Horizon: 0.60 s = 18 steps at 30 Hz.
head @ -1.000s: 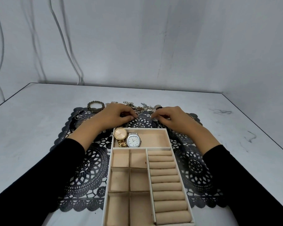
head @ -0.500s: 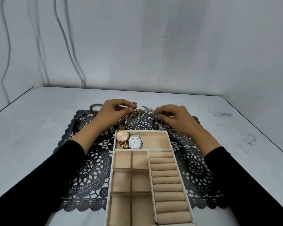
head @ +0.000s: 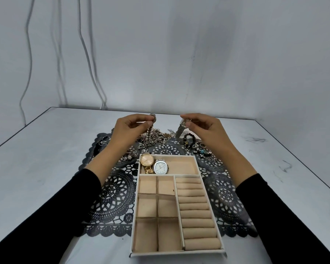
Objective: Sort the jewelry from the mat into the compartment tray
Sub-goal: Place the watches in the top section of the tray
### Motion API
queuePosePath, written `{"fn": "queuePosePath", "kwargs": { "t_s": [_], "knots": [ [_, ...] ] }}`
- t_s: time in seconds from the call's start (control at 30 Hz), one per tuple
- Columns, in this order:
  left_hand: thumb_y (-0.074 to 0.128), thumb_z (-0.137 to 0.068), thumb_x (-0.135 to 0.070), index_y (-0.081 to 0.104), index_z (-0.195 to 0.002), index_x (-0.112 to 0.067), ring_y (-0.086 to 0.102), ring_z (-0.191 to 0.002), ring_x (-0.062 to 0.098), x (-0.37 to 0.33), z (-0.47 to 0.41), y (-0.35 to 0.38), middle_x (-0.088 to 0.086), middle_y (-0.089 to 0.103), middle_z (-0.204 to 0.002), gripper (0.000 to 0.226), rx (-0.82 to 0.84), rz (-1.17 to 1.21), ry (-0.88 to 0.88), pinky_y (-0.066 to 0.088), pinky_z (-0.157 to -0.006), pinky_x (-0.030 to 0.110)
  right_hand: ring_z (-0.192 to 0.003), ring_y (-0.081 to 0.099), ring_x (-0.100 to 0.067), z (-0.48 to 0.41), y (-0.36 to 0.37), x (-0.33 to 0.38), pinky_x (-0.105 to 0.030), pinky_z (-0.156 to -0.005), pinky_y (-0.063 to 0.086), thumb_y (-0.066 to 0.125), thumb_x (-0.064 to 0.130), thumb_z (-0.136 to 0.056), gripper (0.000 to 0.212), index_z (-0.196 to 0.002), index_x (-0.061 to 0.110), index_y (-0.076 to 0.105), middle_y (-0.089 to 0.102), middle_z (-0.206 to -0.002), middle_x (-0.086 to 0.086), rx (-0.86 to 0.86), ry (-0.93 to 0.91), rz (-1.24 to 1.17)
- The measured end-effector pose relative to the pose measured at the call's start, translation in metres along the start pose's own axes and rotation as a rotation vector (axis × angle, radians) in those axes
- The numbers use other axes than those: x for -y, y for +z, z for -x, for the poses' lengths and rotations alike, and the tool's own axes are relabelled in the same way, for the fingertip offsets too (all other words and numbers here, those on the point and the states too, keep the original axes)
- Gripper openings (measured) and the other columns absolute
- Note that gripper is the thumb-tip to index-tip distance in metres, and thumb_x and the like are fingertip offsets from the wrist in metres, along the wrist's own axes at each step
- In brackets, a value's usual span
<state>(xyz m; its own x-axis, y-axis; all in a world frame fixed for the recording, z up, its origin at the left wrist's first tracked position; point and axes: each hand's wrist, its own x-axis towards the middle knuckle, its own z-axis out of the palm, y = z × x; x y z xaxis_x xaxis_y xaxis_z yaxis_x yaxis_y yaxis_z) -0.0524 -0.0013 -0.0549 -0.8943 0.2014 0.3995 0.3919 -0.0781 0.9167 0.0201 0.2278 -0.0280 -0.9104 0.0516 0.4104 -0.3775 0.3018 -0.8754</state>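
Both hands are up beyond the far end of the compartment tray (head: pixel 177 253). Left hand (head: pixel 128 130) pinches a two-tone watch (head: pixel 150 133) at its top, band hanging onto the jewelry heap (head: pixel 160 137); right hand (head: pixel 208 130) pinches a silver watch (head: pixel 180 129), band dangling. The tray's far, wide compartment holds a gold watch (head: pixel 147 160) and a white-faced watch (head: pixel 160 167), touching; the heap lies on the black lace mat (head: pixel 114 197) just beyond the tray.

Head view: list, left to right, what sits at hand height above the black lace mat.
Left hand → two-tone link-band watch → silver link-band watch → right hand.
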Motion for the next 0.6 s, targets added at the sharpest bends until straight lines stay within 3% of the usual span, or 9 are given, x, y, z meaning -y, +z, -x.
{"fn": "queuePosePath", "kwargs": {
  "t_s": [0.27, 0.33, 0.43, 0.6],
  "knots": [
    [0.071, -0.084, -0.001, 0.075, -0.100, -0.013, 0.071, -0.101, 0.015, -0.011, 0.019, -0.010, -0.001, 0.076, -0.102, 0.020, -0.028, 0.087, 0.017, 0.056, -0.084, 0.023, -0.104, 0.065, -0.023, 0.017, 0.007, 0.019, -0.046, -0.089, 0.051, 0.065, 0.015, -0.089, 0.021, -0.104, 0.028, 0.073, 0.073, -0.105, 0.003, 0.014, 0.012, -0.040],
    [0.071, -0.085, -0.003, 0.075, -0.100, -0.015, 0.070, -0.103, 0.015, -0.014, 0.024, -0.013, -0.002, 0.076, -0.102, 0.020, -0.030, 0.090, 0.015, 0.059, -0.077, 0.024, -0.102, 0.066, -0.022, 0.022, 0.010, 0.022, -0.040, -0.086, 0.054, 0.064, 0.013, -0.090, 0.021, -0.105, 0.025, 0.073, 0.073, -0.104, 0.005, 0.015, 0.020, -0.051],
    [0.071, -0.084, -0.002, 0.075, -0.099, -0.015, 0.070, -0.103, 0.016, -0.018, 0.032, -0.016, -0.001, 0.076, -0.102, 0.021, -0.039, 0.102, 0.022, 0.056, -0.087, 0.026, -0.094, 0.068, -0.011, 0.030, 0.013, 0.025, -0.025, -0.085, 0.054, 0.065, 0.010, -0.089, 0.021, -0.105, 0.020, 0.073, 0.074, -0.097, 0.007, 0.017, 0.023, -0.075],
    [0.072, -0.083, -0.002, 0.075, -0.098, -0.016, 0.070, -0.102, 0.015, -0.025, 0.048, -0.019, -0.001, 0.076, -0.103, 0.020, -0.061, 0.101, 0.017, 0.055, -0.091, 0.029, -0.089, 0.066, -0.012, 0.042, 0.013, 0.022, -0.030, -0.087, 0.055, 0.067, 0.009, -0.087, 0.021, -0.105, 0.017, 0.073, 0.074, -0.095, 0.003, 0.044, 0.029, -0.089]
  ]
}}
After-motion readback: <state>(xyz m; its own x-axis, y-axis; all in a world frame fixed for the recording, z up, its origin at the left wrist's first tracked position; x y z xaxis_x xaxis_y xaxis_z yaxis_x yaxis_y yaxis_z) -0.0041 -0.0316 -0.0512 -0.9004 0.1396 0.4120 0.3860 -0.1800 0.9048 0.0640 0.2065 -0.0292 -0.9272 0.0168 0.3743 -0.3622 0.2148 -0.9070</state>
